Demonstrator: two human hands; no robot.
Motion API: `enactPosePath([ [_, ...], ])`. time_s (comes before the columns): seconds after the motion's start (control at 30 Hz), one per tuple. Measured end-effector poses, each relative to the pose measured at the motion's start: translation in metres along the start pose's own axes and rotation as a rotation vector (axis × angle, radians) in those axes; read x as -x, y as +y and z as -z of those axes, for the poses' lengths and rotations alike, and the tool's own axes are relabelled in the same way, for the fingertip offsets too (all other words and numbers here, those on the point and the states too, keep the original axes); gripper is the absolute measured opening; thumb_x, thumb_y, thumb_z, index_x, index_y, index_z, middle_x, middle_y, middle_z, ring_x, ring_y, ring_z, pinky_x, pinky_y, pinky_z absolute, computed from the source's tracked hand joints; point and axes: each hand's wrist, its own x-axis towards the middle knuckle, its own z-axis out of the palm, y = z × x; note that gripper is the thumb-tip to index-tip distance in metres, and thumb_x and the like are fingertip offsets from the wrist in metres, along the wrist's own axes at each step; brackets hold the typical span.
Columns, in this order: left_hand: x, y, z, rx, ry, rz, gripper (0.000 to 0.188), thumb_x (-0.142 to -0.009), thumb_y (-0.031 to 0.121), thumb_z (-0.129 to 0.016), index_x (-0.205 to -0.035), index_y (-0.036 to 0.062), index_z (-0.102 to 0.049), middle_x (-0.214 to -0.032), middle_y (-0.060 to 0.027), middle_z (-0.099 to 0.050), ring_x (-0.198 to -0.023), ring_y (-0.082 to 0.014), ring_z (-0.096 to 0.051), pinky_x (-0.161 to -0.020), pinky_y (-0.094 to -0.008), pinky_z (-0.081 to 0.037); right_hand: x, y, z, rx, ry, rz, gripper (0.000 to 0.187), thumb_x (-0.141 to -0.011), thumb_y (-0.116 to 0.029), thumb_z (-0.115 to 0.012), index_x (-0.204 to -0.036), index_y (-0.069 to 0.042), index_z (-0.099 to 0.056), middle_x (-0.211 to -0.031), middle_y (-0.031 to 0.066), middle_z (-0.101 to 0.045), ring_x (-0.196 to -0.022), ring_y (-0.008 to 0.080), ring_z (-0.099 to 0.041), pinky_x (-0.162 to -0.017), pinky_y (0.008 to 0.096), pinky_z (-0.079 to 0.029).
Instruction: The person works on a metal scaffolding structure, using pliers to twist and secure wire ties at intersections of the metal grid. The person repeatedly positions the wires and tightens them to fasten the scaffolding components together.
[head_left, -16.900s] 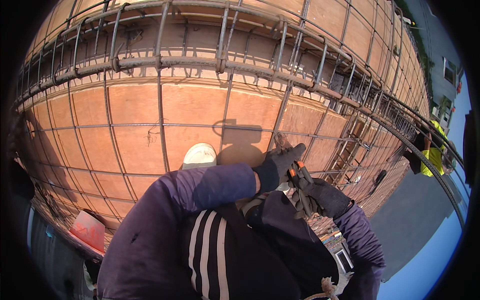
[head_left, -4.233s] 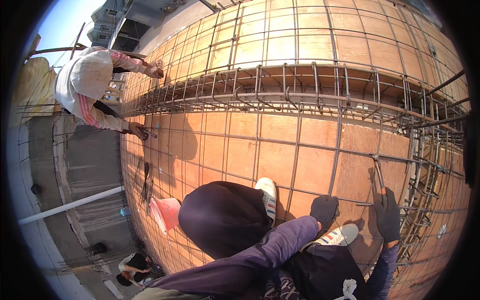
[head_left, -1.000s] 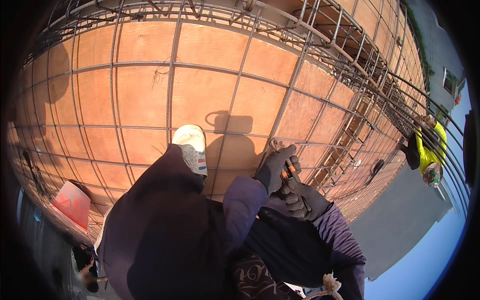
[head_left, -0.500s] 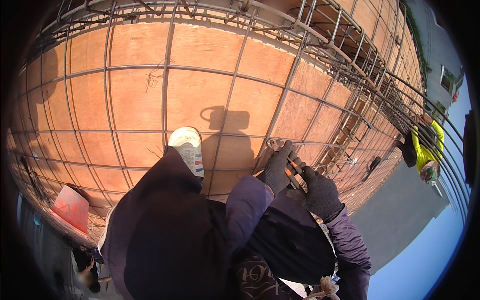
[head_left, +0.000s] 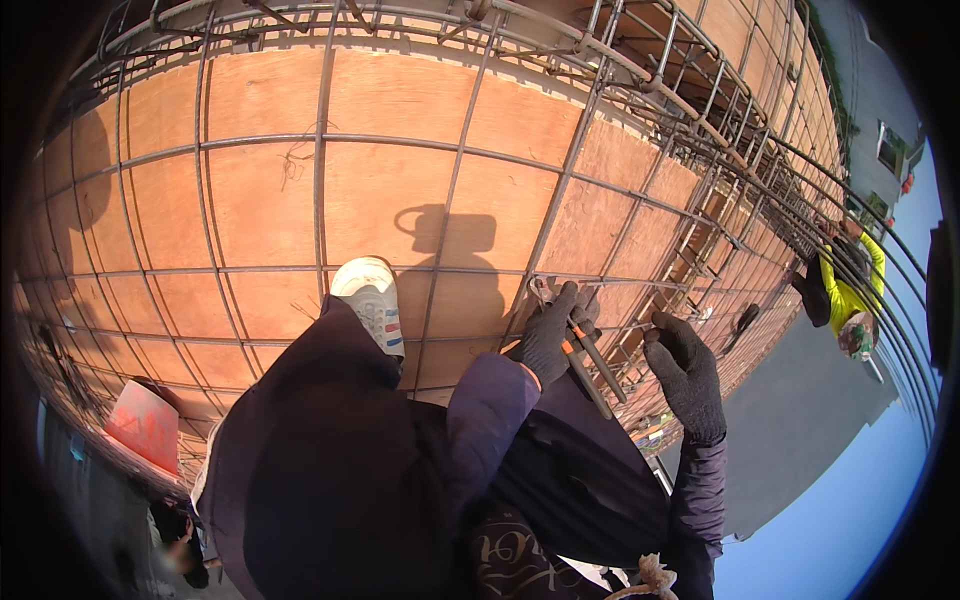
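Note:
My left hand (head_left: 545,345), in a dark knit glove, is closed around a pair of pincers (head_left: 597,368) with black and orange handles. Their metal jaws lie at a crossing in the steel rebar grid (head_left: 390,140), and the handles stand spread apart. To the right of those handles, my right hand (head_left: 688,375), gloved alike, is raised off them. Its fingers curve loosely, with a gap at the thumb and nothing visible between them. Whether the jaws grip a wire is too small to tell.
Plywood sheets (head_left: 265,200) lie beneath the grid, and my pale shoe (head_left: 368,300) rests there. Denser rebar cages (head_left: 715,95) run along the far side. A person in a yellow top (head_left: 845,290) is at the right, near long bars. A red panel (head_left: 145,425) stands at the left.
My right hand has let go of the pincers' handle and moved right and up. The handles are spread wider now. My left hand stays on the pincers near the same crossing.

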Motion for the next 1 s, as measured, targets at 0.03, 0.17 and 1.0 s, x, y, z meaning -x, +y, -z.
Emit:
enactPosePath([
  [0.03, -0.003, -0.003, 0.0, 0.011, -0.01, -0.017, 0.032, -0.101, 0.039, -0.073, -0.087, 0.0128, -0.063, -0.073, 0.0002, -0.054, -0.069, -0.0168, -0.056, -0.071, -0.0375, -0.057, 0.006, 0.001, -0.023, 0.402, -0.025, 0.198, 0.072, -0.097, -0.042, -0.073, -0.145, 0.007, -0.049, -0.108, 0.0181, -0.07, -0.095, 0.0302, -0.071, -0.087, 0.041, -0.058],
  [0.17, -0.021, -0.015, 0.0, 0.039, 0.02, -0.004, 0.029, -0.102, 0.037, -0.071, -0.098, 0.0107, -0.061, -0.077, -0.0007, -0.056, -0.07, -0.0173, -0.059, -0.067, -0.0358, -0.056, 0.01, 0.015, -0.091, 1.097, 0.128, 0.361, 0.082, -0.091, -0.042, -0.079, -0.147, 0.007, -0.044, -0.107, 0.0244, -0.07, -0.096, 0.0419, -0.071, -0.089, 0.0479, -0.056],
  [1.0, -0.025, -0.02, 0.018, -0.076, -0.145, -0.083, 0.043, -0.104, 0.05, -0.064, -0.107, 0.0078, -0.063, -0.087, -0.0053, -0.064, -0.08, -0.0168, -0.063, -0.072, -0.0331, -0.057, -0.008, 0.009, -0.047, 0.532, -0.156, 0.049, 0.04, -0.098, -0.043, -0.07, -0.116, -0.006, -0.064, -0.098, 0.0203, -0.071, -0.09, 0.0421, -0.071, -0.074, 0.0476, -0.054],
])
